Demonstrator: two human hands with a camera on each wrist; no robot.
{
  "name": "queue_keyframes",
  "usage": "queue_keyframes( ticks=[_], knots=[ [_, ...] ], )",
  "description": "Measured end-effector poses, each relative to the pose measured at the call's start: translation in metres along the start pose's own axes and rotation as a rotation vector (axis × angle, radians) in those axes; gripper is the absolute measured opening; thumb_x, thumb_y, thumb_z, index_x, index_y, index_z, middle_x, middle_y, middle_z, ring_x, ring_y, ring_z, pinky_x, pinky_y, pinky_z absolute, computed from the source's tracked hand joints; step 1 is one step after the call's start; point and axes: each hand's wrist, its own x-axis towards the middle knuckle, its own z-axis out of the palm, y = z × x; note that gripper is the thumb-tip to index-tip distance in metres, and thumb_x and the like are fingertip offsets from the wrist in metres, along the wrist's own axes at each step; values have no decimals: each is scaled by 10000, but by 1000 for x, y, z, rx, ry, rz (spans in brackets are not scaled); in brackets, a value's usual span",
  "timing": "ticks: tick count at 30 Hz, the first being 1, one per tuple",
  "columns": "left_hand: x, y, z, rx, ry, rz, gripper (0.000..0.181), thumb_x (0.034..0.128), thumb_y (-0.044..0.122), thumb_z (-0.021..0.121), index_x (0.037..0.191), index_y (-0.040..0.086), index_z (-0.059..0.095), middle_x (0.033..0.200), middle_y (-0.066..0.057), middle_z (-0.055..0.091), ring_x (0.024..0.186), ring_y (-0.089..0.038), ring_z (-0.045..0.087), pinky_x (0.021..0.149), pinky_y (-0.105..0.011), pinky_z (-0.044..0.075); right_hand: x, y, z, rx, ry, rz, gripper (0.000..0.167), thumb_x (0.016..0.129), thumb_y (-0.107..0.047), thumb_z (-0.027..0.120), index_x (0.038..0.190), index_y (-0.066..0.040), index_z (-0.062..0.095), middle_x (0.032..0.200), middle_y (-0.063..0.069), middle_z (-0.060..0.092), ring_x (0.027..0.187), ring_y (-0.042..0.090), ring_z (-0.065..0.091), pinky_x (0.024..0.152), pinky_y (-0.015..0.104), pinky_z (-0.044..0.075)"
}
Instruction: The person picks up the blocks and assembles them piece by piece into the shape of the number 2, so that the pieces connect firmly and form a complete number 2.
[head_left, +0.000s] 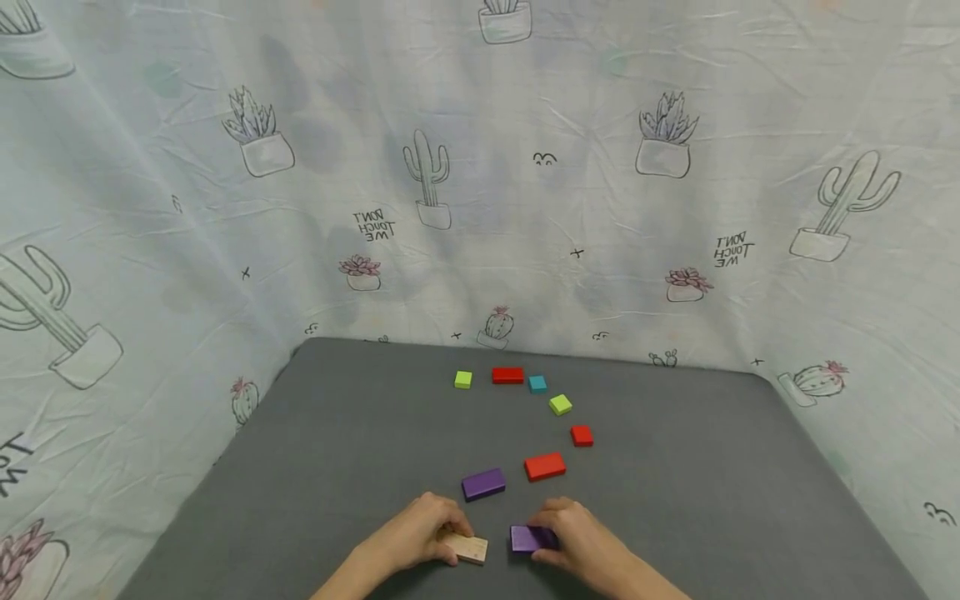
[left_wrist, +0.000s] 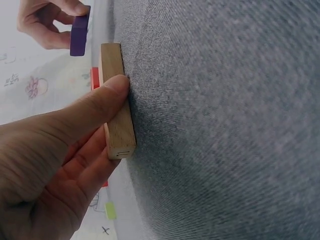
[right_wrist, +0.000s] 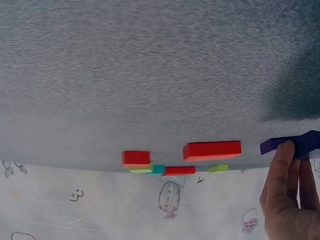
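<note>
Nearest, two blocks are held with only a narrow gap between their facing ends, and trouble seems likeliest there: if either drifted inward, the ends could knock and twist out of the fingers. An off-centre grip could also let a block tip, since its free end has nothing holding it. The left hand (head_left: 423,531) pinches a plain wooden block (head_left: 471,549) between thumb and fingers, parted just the block's width; in the left wrist view the thumb lies across one face, the block's long edge close against the grey counter (head_left: 675,467). The right hand (head_left: 581,542) pinches a purple block (head_left: 524,539) much the same way, its free end pointing toward the wooden one. Whether that block touches the counter I cannot tell.

Just beyond the hands a second purple block (head_left: 483,485) lies loose, close enough that the left hand might nudge it if pushed forward. Beside it, to the right, lies a long red block (head_left: 545,467), then a small red block (head_left: 582,436) further off. Past these come a lime block (head_left: 560,405), a blue block (head_left: 537,384), a far red block (head_left: 507,376) and, to the left, a second lime block (head_left: 463,380). At the back hangs a white cloth (head_left: 525,108) printed with potted cacti
</note>
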Motion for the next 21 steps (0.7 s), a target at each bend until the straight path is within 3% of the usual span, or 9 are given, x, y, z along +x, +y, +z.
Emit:
queue_keyframes(
  ticks=[21],
  knots=[
    [2, 3, -1, 0, -8, -2, 278, 610, 138, 868, 853, 122, 734, 836, 94, 687, 737, 65, 541, 646, -82, 427, 13, -7, 13, -18, -42, -14, 261, 732, -227, 830, 947, -115, 734, 847, -107, 613, 802, 10, 544, 683, 253, 503]
  ],
)
